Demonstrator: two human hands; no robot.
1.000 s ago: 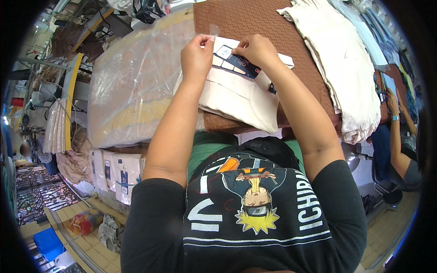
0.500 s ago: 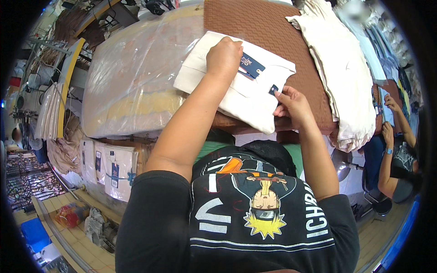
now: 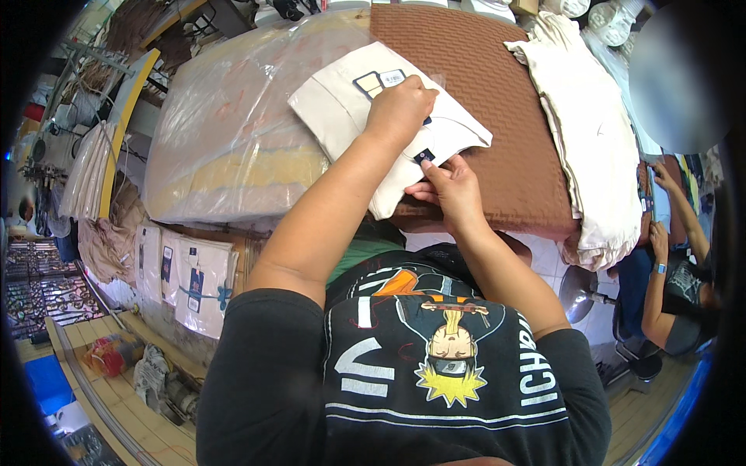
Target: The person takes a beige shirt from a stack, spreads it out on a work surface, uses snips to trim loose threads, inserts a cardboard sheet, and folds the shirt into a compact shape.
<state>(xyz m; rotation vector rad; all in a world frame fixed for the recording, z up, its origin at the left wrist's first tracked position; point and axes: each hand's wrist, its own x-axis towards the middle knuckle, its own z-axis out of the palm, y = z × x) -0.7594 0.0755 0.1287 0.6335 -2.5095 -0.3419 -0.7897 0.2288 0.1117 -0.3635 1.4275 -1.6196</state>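
Observation:
A folded cream garment [image 3: 342,97] lies tilted across the table in front of me, partly over clear plastic and partly over brown cloth. My left hand [image 3: 400,113] rests on it with fingers curled closed around a dark blue hang tag [image 3: 427,120], most of which is hidden. Beyond that hand, pale-faced tags with dark borders [image 3: 379,82] lie on the fabric. At the near edge my right hand [image 3: 454,190] pinches the garment, thumb beside a small navy label [image 3: 424,156] and fingers beneath the cloth.
A plastic-covered pad [image 3: 233,132] fills the table's left, brown quilted cloth [image 3: 513,101] its right. Cream garments [image 3: 594,140] are heaped along the right edge. Tagged folded garments [image 3: 203,283] sit lower left. Another person's arm [image 3: 660,272] works at far right.
The garment has shifted left and turned a little, both hands with it. Pale tag faces now show beyond my left hand, where the dark tag face lay to its right before.

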